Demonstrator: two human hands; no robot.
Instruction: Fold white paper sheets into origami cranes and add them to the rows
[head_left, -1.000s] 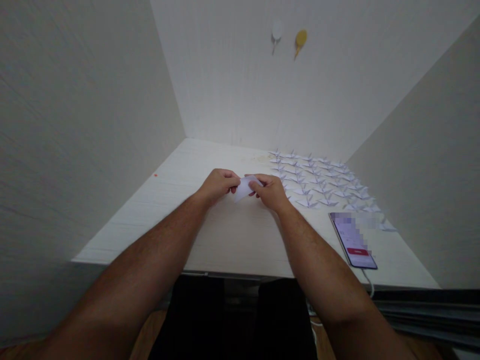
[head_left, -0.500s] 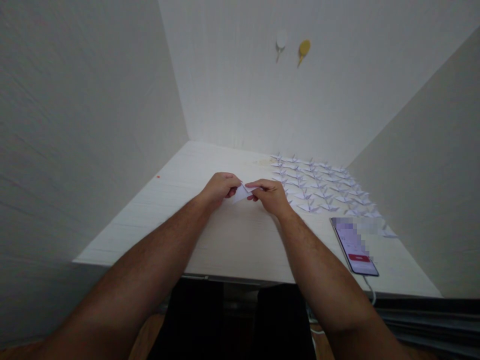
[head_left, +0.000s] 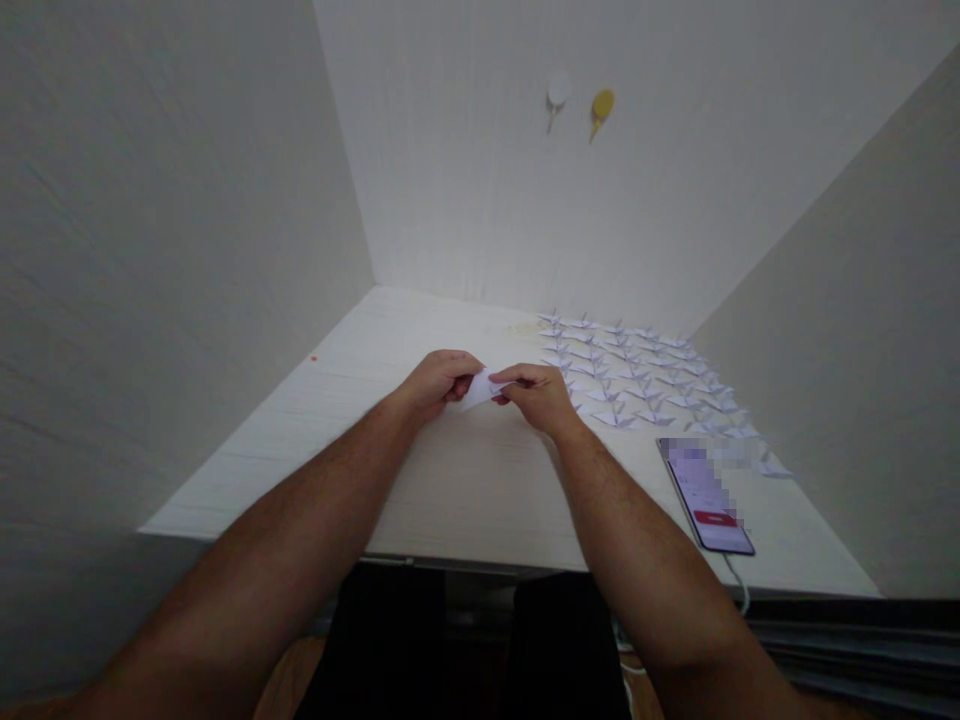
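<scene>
Between my two hands is a small piece of folded white paper, held a little above the white tabletop. My left hand pinches its left side between thumb and fingers. On the other side, my right hand grips the paper's right edge, index finger stretched along the top and thumb below. The finer folds are partly covered by the fingers. To the right of my right hand, several white paper cranes stand in rows.
A phone with a lit screen lies at the right front, its white cable running over the table edge. Walls rise at left, back and right. Two hooks, one white and one yellow, are on the back wall. A small orange dot marks the table's left side.
The paper's upper right part looks folded over more, with less of a raised point showing between the fingers. Both hands stay in nearly the same place; the view has shifted slightly.
</scene>
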